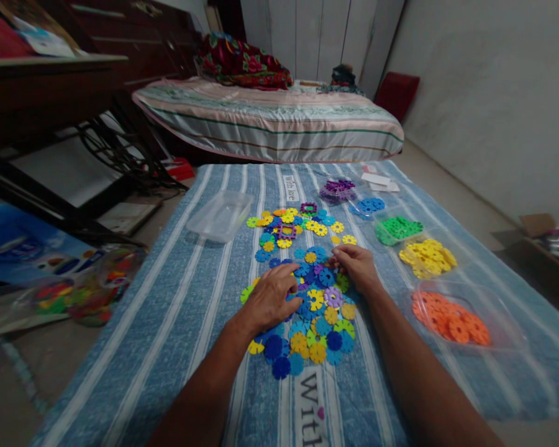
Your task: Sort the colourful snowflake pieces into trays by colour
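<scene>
Has left hand (271,294) loosely open over multicoloured notched plastic discs (315,300), apart from pinched right hand (358,267), contents indiscernible.

hands (271,294): 2 | single-colour piles (459,326): 5 | mixed-colour spread (315,300): 1 | bed (279,121): 1

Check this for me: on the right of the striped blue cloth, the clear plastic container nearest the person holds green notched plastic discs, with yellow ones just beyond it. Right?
Not quite: the head view shows the clear plastic container nearest the person holding orange notched plastic discs, not green. The yellow notched plastic discs do lie just beyond it.
</scene>
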